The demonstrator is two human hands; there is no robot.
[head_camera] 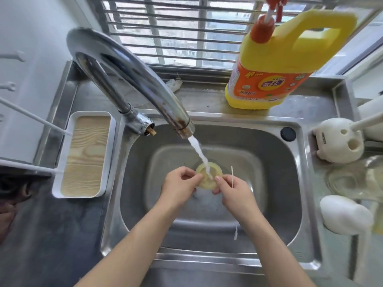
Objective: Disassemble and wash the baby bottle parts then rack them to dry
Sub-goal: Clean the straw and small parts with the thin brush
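A pale yellow, translucent bottle part (209,176), round like a nipple or ring, is held over the middle of the steel sink (269,162). My left hand (179,184) pinches its left edge. My right hand (232,188) pinches its right edge and also holds a thin white stick-like brush (232,176) that stands upright behind the fingers. Water (200,154) runs from the chrome faucet (145,83) straight onto the part.
A yellow dish soap jug (275,65) stands on the back ledge. A white tray with a wood-grain insert (85,154) sits left of the sink. On the right counter are white rounded pieces (337,141), a clear bottle-like item (350,179) and a white cap shape (346,216).
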